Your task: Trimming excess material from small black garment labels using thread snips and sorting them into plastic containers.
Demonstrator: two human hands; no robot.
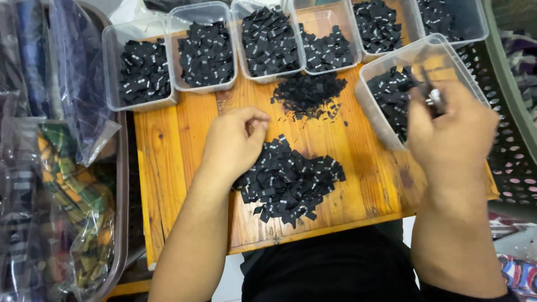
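Note:
A heap of small black fabric labels [291, 179] lies on the wooden board [168, 145]. My left hand [235, 142] rests at the heap's upper left edge with fingers curled in; whether it pinches a label I cannot tell. My right hand [450, 131] is raised and blurred over a clear plastic tub [372, 106] of labels at the right. It grips a thin metal tool [435, 96], perhaps tweezers. A second smaller pile of black scraps [309, 92] lies farther back on the board.
Several clear tubs [142, 67] filled with black labels line the board's far edge. A brown basket [114, 223] of bagged plaid fabric stands at the left. A dark perforated crate [512, 145] stands at the right.

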